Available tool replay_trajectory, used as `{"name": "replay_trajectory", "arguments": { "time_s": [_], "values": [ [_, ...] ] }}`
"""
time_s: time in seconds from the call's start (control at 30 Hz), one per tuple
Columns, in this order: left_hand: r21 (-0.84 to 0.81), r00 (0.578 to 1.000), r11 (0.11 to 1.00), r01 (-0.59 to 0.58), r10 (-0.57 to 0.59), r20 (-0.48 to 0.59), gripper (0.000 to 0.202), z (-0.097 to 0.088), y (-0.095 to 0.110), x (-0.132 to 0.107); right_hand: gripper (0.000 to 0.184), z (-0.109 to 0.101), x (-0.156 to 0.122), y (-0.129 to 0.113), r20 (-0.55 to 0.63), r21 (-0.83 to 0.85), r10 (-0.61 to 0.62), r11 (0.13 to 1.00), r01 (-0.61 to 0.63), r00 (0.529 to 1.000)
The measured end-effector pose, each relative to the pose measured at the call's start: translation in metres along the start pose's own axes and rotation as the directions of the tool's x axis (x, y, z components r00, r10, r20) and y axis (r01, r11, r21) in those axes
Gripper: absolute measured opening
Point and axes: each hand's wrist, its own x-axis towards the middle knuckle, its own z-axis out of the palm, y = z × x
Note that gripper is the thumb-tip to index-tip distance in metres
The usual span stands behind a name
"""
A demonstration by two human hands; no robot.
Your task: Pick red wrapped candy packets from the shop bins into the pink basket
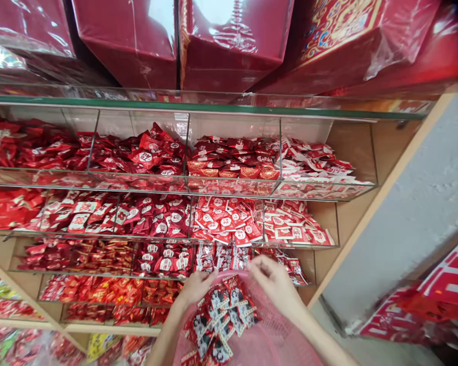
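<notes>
A pink plastic mesh basket (286, 330) is in front of me at the bottom of the view, against the lower shelves. Small red, black and white candy packets (225, 315) are heaped in its left part. My left hand (197, 288) is closed at the basket's far left rim, its fingertips partly hidden. Over the far right rim is my right hand (275, 282), with thumb and fingers curled together; whatever they may hold is hidden. Just beyond the hands, a shelf bin holds similar black-and-white packets (224, 257).
Clear-divided bins hold red candy packets (229, 218) on several shelf levels. A glass shelf (213, 107) with large dark-red boxes (232, 46) runs above. A wooden side panel (366, 223) and grey wall (400, 203) stand right, with red-and-white bags (389, 317) below.
</notes>
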Motion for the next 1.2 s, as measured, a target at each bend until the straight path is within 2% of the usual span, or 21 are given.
{"name": "replay_trajectory", "arguments": {
  "time_s": [0.07, 0.13, 0.2, 0.3, 0.43, 0.57, 0.7, 0.83, 1.07, 1.2],
  "values": [
    [-0.013, 0.999, 0.999, -0.035, 0.035, -0.008, 0.066, -0.002, -0.004, -0.001, 0.038, 0.003, 0.014, -0.002, -0.053, 0.163, 0.132, 0.979, -0.122, 0.99],
    [-0.014, 0.998, 0.998, -0.059, 0.059, -0.017, 0.065, -0.005, -0.006, -0.003, 0.04, 0.008, 0.024, 0.0, 0.004, 0.365, 0.297, 0.889, -0.278, 0.955],
    [-0.014, 0.997, 0.998, -0.066, 0.065, -0.031, 0.064, -0.007, -0.007, -0.006, 0.04, 0.013, 0.029, 0.003, 0.067, 0.507, 0.391, 0.779, -0.369, 0.918],
    [-0.015, 0.998, 0.999, -0.052, 0.051, -0.047, 0.064, -0.009, -0.008, -0.009, 0.037, 0.019, 0.033, 0.006, 0.082, 0.612, 0.425, 0.692, -0.382, 0.902],
    [-0.016, 0.998, 0.999, -0.036, 0.035, -0.044, 0.063, -0.01, -0.012, -0.011, 0.03, 0.022, 0.037, 0.006, 0.03, 0.68, 0.442, 0.648, -0.343, 0.896],
    [-0.02, 0.998, 1.0, -0.013, 0.011, -0.058, 0.063, -0.012, -0.012, -0.013, 0.028, 0.023, 0.04, 0.008, 0.031, 0.725, 0.451, 0.605, -0.331, 0.892],
    [-0.027, 0.998, 1.0, -0.001, 0.0, -0.062, 0.063, -0.016, -0.008, -0.017, 0.029, 0.022, 0.039, 0.008, 0.008, 0.712, 0.425, 0.633, -0.303, 0.905],
    [-0.028, 0.998, 1.0, -0.004, 0.002, -0.06, 0.063, -0.02, -0.008, -0.02, 0.029, 0.014, 0.025, 0.001, -0.011, 0.686, 0.376, 0.677, -0.267, 0.926],
    [-0.035, 0.998, 0.999, 0.004, -0.007, -0.063, 0.064, -0.019, -0.014, -0.02, 0.031, -0.008, -0.016, 0.0, -0.01, 0.445, 0.301, 0.855, -0.266, 0.953],
    [-0.024, 0.999, 1.0, -0.013, 0.012, -0.036, 0.062, -0.015, -0.01, -0.017, 0.032, -0.009, -0.015, 0.007, -0.027, 0.416, 0.296, 0.872, -0.259, 0.955]
  ]
}}
